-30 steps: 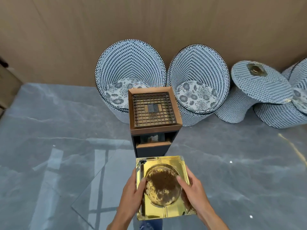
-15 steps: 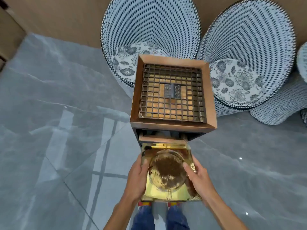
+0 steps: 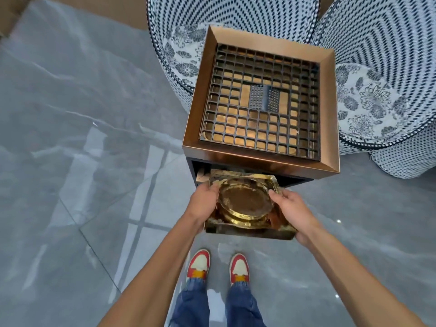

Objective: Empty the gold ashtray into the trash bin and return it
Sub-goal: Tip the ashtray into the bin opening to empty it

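The square gold ashtray, with a round dish caked in brown ash, is tilted with its far edge pushed into the dark front opening of the trash bin. My left hand grips the ashtray's left side and my right hand grips its right side. The bin is a black column with a copper top frame and a black metal grille set into it.
Two blue-and-white woven tub chairs with floral cushions stand right behind the bin. A third patterned piece sits at the right. Glossy grey tile floor spreads left. My red-and-white shoes stand just before the bin.
I have moved closer to the bin and lowered the ashtray. It went from flat in front of the bin to tilted with its far edge inside the front opening.
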The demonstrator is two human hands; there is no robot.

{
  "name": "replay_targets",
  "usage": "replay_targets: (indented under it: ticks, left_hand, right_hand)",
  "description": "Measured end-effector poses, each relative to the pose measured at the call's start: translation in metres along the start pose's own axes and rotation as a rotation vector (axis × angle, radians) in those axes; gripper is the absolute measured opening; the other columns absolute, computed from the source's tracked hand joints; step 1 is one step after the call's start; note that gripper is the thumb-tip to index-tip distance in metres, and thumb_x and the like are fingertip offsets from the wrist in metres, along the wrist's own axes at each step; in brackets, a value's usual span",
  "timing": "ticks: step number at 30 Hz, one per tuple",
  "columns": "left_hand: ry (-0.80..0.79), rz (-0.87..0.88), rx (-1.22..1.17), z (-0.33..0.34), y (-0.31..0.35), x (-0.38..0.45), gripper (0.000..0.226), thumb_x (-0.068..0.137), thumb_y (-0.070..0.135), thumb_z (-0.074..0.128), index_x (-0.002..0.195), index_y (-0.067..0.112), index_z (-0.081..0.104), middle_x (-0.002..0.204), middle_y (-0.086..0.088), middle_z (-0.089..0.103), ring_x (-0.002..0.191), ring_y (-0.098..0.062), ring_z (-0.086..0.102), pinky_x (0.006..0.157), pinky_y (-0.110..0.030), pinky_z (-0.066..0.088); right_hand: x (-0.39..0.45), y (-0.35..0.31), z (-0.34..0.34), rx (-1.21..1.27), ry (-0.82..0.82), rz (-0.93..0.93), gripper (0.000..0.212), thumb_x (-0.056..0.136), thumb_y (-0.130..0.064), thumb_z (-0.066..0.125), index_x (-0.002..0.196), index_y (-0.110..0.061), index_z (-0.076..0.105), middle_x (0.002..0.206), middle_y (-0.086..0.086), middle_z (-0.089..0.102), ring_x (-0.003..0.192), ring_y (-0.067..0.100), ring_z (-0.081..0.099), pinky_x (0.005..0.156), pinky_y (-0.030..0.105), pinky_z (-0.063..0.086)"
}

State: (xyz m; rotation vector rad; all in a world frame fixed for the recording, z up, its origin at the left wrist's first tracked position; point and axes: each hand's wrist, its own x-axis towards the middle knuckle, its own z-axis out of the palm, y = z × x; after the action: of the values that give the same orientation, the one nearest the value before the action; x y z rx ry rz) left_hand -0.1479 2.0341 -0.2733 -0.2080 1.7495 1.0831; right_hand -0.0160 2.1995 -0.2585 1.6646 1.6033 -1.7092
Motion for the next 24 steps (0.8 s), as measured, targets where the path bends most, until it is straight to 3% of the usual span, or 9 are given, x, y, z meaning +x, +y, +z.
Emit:
replay_targets:
  ticks: [4,6,8,9,12,16,19,22,24]
  left_hand:
    - [-0.011,-0.070,-0.076,0.002,0.014,0.009,0.035,0.109,0.028,0.037,0.134,0.012,0.055,0.122,-0.018,0.071,0.110,-0.035,0.071,0.096,-0.048,0.059]
    - [-0.020,-0.104,-0.087,0.001,0.023,0.010,0.030,0.109,0.027,0.037,0.130,0.015,0.054,0.116,-0.018,0.073,0.105,-0.033,0.073,0.084,-0.041,0.063]
    - [-0.009,-0.129,-0.094,-0.001,0.031,0.012,0.027,0.108,0.025,0.040,0.129,0.016,0.054,0.116,-0.018,0.073,0.105,-0.034,0.073,0.088,-0.044,0.063]
    - [0.002,-0.141,-0.094,-0.001,0.035,0.014,0.026,0.107,0.023,0.042,0.129,0.015,0.054,0.118,-0.019,0.073,0.107,-0.035,0.072,0.094,-0.047,0.061]
    - [0.043,-0.168,-0.078,-0.002,0.045,0.018,0.027,0.106,0.018,0.045,0.129,0.010,0.057,0.123,-0.018,0.069,0.114,-0.033,0.067,0.104,-0.046,0.054]
    - [0.076,-0.194,-0.100,-0.003,0.055,0.019,0.019,0.105,0.017,0.050,0.119,0.011,0.062,0.119,-0.014,0.070,0.102,-0.027,0.065,0.089,-0.037,0.052]
    - [0.075,-0.162,-0.104,-0.003,0.058,0.022,0.023,0.104,0.020,0.051,0.123,0.016,0.063,0.111,-0.012,0.074,0.098,-0.028,0.070,0.082,-0.037,0.057]
    - [0.068,-0.168,-0.059,-0.003,0.061,0.021,0.019,0.103,0.020,0.054,0.120,0.016,0.064,0.107,-0.011,0.072,0.090,-0.025,0.066,0.076,-0.032,0.052]
    - [0.061,-0.184,-0.059,-0.004,0.060,0.019,0.020,0.104,0.019,0.054,0.121,0.015,0.063,0.110,-0.013,0.072,0.093,-0.028,0.069,0.076,-0.037,0.058]
  right_hand:
    - [0.007,-0.015,-0.003,0.021,0.005,0.043,0.028,0.104,-0.026,0.057,0.126,-0.011,0.065,0.104,0.010,0.080,0.075,0.019,0.079,0.056,0.026,0.060]
    - [0.008,-0.021,-0.004,0.005,0.021,0.054,0.027,0.102,-0.025,0.059,0.124,-0.008,0.065,0.103,0.012,0.079,0.072,0.022,0.078,0.056,0.028,0.060]
    - [0.008,-0.027,-0.003,0.000,0.039,0.069,0.025,0.101,-0.024,0.061,0.120,-0.008,0.064,0.098,0.012,0.077,0.069,0.022,0.077,0.052,0.028,0.060]
    - [0.009,-0.031,-0.002,0.003,0.039,0.082,0.024,0.101,-0.024,0.061,0.119,-0.009,0.064,0.099,0.012,0.077,0.073,0.024,0.077,0.056,0.031,0.062]
    - [0.012,-0.043,-0.001,0.004,0.040,0.129,0.023,0.099,-0.021,0.063,0.120,-0.010,0.064,0.110,0.018,0.075,0.098,0.036,0.074,0.088,0.051,0.062]
    - [0.012,-0.052,-0.002,0.033,0.071,0.155,0.011,0.094,-0.019,0.070,0.104,-0.016,0.067,0.094,0.012,0.073,0.085,0.029,0.072,0.077,0.043,0.062]
    - [0.017,-0.047,-0.001,0.074,0.066,0.137,0.025,0.095,-0.023,0.070,0.119,-0.016,0.067,0.112,0.013,0.074,0.104,0.034,0.071,0.098,0.049,0.057]
    - [0.017,-0.046,-0.002,0.069,0.057,0.145,0.024,0.096,-0.019,0.068,0.120,-0.014,0.066,0.110,0.014,0.074,0.100,0.033,0.071,0.092,0.048,0.059]
    - [0.018,-0.044,-0.001,0.063,0.052,0.145,0.027,0.096,-0.018,0.068,0.122,-0.013,0.066,0.114,0.015,0.073,0.105,0.034,0.070,0.099,0.050,0.056]
